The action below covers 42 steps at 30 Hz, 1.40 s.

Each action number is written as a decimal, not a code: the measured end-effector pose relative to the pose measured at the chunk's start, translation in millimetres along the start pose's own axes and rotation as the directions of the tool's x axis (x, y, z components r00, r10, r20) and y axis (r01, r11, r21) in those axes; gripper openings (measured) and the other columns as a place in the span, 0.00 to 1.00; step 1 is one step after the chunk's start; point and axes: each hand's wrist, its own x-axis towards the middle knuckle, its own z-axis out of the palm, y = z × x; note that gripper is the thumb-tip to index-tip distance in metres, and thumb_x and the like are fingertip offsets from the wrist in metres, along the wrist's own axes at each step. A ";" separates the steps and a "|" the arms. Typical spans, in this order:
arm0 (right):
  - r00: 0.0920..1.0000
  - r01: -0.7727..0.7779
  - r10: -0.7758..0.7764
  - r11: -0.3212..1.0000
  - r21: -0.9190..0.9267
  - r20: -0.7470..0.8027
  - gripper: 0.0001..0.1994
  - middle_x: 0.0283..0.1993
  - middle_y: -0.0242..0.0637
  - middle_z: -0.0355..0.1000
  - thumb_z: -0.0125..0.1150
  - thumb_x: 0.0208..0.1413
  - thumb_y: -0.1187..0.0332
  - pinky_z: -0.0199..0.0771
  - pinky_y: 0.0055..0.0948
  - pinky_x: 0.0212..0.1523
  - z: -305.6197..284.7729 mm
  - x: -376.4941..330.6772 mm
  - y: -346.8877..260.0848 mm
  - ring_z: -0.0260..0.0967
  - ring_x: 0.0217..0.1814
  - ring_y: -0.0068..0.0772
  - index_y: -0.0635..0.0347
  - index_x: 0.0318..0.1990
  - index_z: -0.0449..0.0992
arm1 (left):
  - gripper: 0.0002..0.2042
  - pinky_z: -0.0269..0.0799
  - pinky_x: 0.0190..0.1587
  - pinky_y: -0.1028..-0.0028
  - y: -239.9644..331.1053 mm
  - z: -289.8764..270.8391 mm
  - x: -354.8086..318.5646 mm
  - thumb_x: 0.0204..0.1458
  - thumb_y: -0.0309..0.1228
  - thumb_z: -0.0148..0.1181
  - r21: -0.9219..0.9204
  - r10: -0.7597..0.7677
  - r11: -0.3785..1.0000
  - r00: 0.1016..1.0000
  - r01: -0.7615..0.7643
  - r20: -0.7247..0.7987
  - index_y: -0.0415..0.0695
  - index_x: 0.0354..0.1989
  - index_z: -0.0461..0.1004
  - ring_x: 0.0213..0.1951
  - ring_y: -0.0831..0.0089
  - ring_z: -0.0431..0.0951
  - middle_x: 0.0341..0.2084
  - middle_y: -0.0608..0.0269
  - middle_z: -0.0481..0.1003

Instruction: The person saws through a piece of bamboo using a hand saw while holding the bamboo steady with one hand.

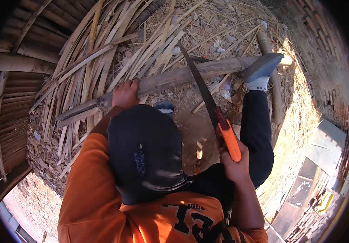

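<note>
A thick grey-brown bamboo pole [170, 82] lies slantwise across the ground ahead of me. My left hand [126, 94] grips it toward its left end, fingers curled over the top. In my right hand [236, 161] is the orange handle of a hand saw [203, 87]. Its long dark blade points forward and crosses over the pole right of the middle; whether the teeth touch the bamboo I cannot tell. My right foot, in a grey shoe [261, 67], rests on the pole near its right end. My other shoe [165, 107] shows partly, below the pole.
Many split bamboo strips [89, 69] are heaped at the left, beyond the pole. Another bamboo pole [274, 85] lies at the right, under or against the first pole's end. A bamboo wall [16, 101] stands left and a brick wall [332, 60] right. Straw and scraps litter the ground.
</note>
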 end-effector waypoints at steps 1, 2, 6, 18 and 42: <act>0.998 0.048 -0.046 0.997 -0.052 0.044 0.08 0.31 0.34 0.74 0.62 0.54 0.73 0.73 0.30 0.39 17.6 34.6 -10.2 0.72 0.33 0.25 0.66 0.41 0.77 | 0.42 0.73 0.60 0.49 -0.4 -2.7 4.0 0.39 0.37 0.77 -0.015 -0.004 1.000 0.998 0.005 0.068 0.57 0.68 0.67 0.58 0.54 0.78 0.53 0.60 0.76; 0.989 0.128 -0.120 0.988 -0.087 0.087 0.07 0.30 0.33 0.74 0.63 0.56 0.73 0.73 0.31 0.38 26.7 58.1 -8.9 0.71 0.33 0.25 0.65 0.40 0.76 | 0.42 0.73 0.60 0.49 -4.0 -8.9 7.0 0.39 0.37 0.77 -0.023 -0.014 1.000 0.991 0.017 0.136 0.57 0.68 0.67 0.58 0.55 0.78 0.53 0.59 0.76; 0.997 -0.010 0.009 1.000 0.021 0.078 0.10 0.32 0.29 0.75 0.62 0.56 0.72 0.72 0.27 0.38 0.5 26.2 -17.2 0.72 0.33 0.22 0.66 0.44 0.79 | 0.42 0.72 0.60 0.49 -14.4 -22.1 5.0 0.41 0.37 0.76 -0.034 -0.057 0.997 0.977 0.066 0.203 0.57 0.69 0.67 0.59 0.55 0.78 0.54 0.59 0.76; 0.999 -0.004 0.008 0.996 -0.092 0.042 0.10 0.34 0.35 0.76 0.62 0.56 0.73 0.74 0.28 0.41 21.7 52.2 -24.9 0.73 0.35 0.22 0.66 0.45 0.79 | 0.41 0.71 0.61 0.49 -6.4 -1.2 5.3 0.40 0.36 0.77 -0.036 0.010 0.999 0.997 -0.007 0.071 0.57 0.68 0.67 0.58 0.53 0.78 0.54 0.60 0.75; 0.999 -0.031 0.029 0.995 0.094 0.022 0.15 0.37 0.32 0.77 0.57 0.56 0.76 0.73 0.25 0.41 -22.6 -56.9 -17.4 0.72 0.37 0.20 0.70 0.50 0.79 | 0.41 0.72 0.61 0.48 -5.3 -3.3 0.6 0.41 0.36 0.76 -0.002 -0.018 1.000 0.999 0.018 0.048 0.57 0.68 0.66 0.59 0.52 0.77 0.55 0.58 0.75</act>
